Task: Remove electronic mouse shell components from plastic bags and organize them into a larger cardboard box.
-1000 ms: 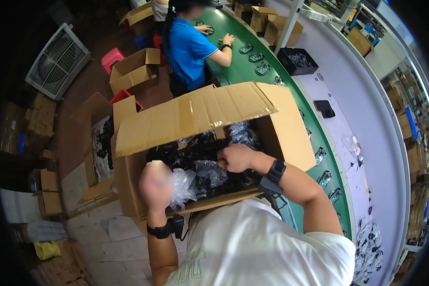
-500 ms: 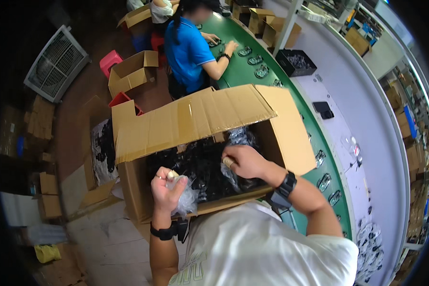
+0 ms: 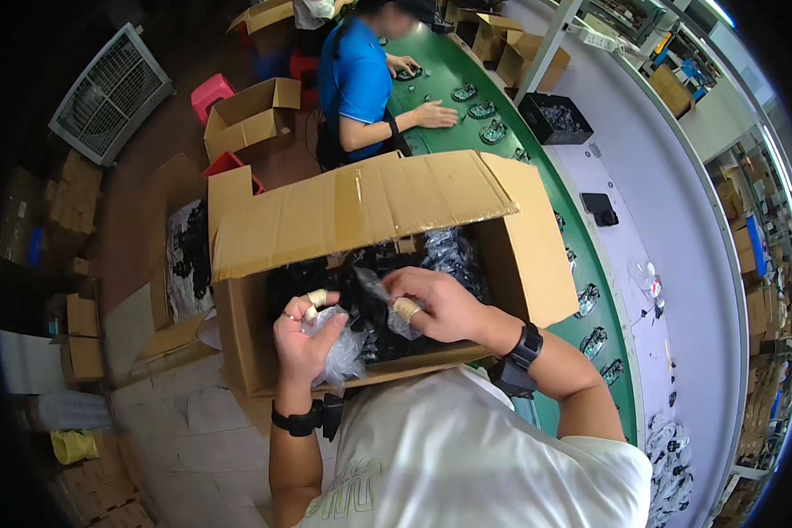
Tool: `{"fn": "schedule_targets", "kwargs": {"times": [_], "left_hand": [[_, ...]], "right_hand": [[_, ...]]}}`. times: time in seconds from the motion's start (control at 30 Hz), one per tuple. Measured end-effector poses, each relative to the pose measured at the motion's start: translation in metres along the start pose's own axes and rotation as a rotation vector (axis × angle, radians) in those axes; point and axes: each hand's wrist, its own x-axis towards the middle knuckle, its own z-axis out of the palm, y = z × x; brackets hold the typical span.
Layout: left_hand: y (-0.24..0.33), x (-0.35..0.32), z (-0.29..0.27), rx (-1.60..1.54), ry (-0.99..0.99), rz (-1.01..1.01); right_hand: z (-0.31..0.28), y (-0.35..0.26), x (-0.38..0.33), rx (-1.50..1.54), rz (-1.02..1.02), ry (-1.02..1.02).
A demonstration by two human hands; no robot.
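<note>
An open cardboard box [image 3: 440, 187] stands in front of me, its far flap folded over part of the opening. Black parts [image 3: 299, 283] and clear plastic wrapping fill it. Over its near left corner, my left hand [image 3: 299, 348] is closed around a bunch of crumpled clear plastic bags [image 3: 343, 359], its thumb and forefinger slightly apart. My right hand [image 3: 444, 304], fingers pinched, grips a clear plastic bag [image 3: 371, 283] above the contents. Whether a part sits inside that bag I cannot make out. Pale tape wraps fingers on both hands.
A green conveyor belt [image 3: 550, 187] carrying several dark parts curves along the right. A co-worker in a blue shirt [image 3: 365, 75] sits at it beyond the box. A black bin [image 3: 554, 119] stands past the belt. Another open carton [image 3: 253, 114] and a caged fan [image 3: 114, 92] are far left.
My right hand has come leftward and nearer my left hand, bringing the plastic bag along. My left forefinger has lifted away from the thumb. The co-worker's near hand now lies flat on the belt.
</note>
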Motion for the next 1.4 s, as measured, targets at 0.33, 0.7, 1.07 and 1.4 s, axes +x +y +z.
{"fn": "schedule_targets", "kwargs": {"times": [0.33, 0.7, 1.07, 1.4], "left_hand": [[-0.003, 0.002, -0.014, 0.117, 0.104, 0.019], [0.004, -0.014, -0.021, -0.066, 0.294, 0.222], [-0.009, -0.061, -0.127, -0.067, 0.806, 0.122], [-0.009, -0.100, -0.158, -0.044, 0.736, 0.036]], "right_hand": [[-0.004, -0.008, 0.018, 0.049, 0.035, 0.016], [0.029, -0.014, 0.060, 0.964, 0.211, -0.348], [0.110, 0.083, 0.036, -0.461, -0.367, -0.886], [0.068, 0.104, 0.052, -1.024, -0.013, -0.439]]}}
